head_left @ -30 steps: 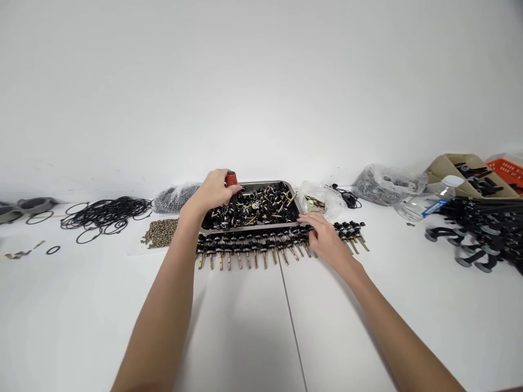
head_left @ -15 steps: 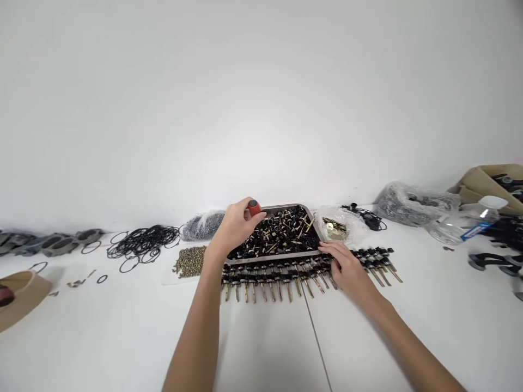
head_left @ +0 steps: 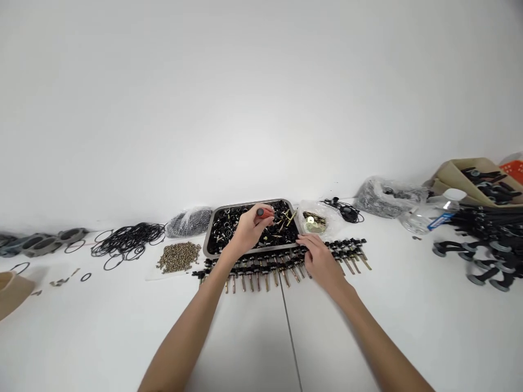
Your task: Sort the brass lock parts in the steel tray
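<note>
In the head view, gripped a red handle [head_left: 268, 213] in the closed left hand [head_left: 250, 226], above the metal tray [head_left: 206, 239] of small black parts [head_left: 225, 224]; could not make out the lower end, hidden below the fist; laid the right hand [head_left: 321, 261], bent-fingered, at the tray's near right corner, could not tell whether gripping; saw a beige bin [head_left: 14, 294] cut off at left; saw crinkled clear plastic [head_left: 333, 219], grainy brass-coloured bits [head_left: 178, 257], black-topped metal stems [head_left: 261, 269] in rows.

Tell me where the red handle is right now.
In the head view, the red handle is near the middle, held in the person's left hand over the metal tray of small black parts.
</note>
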Motion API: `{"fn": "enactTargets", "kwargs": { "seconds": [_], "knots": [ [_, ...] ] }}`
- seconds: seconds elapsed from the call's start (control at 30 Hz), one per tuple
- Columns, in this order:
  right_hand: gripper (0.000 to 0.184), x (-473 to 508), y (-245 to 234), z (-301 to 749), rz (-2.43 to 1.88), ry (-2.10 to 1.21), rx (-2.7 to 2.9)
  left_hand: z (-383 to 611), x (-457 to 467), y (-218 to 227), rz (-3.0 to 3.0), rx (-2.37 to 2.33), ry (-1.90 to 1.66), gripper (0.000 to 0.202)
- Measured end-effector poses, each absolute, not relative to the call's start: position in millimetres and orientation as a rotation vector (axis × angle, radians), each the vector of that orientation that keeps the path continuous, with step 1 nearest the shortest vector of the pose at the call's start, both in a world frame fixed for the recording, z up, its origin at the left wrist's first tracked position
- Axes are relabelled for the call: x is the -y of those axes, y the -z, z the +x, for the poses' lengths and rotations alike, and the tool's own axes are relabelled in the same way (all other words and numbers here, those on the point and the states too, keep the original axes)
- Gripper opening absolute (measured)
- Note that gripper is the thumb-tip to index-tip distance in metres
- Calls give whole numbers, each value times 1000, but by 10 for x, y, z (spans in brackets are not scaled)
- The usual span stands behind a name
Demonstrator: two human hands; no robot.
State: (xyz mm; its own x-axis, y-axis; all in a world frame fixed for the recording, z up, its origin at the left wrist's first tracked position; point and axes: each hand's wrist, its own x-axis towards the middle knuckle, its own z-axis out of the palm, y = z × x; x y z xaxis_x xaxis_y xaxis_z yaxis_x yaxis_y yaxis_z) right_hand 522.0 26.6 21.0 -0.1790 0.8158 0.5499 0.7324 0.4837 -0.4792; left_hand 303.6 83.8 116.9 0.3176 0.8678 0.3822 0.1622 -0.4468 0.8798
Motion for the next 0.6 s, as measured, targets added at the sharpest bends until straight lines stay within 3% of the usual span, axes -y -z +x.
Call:
{"fn": "enactTargets", "kwargs": {
  "seconds": [0.6],
  "knots": [
    [50,-159,-284,5225,-1358,-238,1924,3172,-887,-1208,2220,-1076,-813,5]
  ]
}}
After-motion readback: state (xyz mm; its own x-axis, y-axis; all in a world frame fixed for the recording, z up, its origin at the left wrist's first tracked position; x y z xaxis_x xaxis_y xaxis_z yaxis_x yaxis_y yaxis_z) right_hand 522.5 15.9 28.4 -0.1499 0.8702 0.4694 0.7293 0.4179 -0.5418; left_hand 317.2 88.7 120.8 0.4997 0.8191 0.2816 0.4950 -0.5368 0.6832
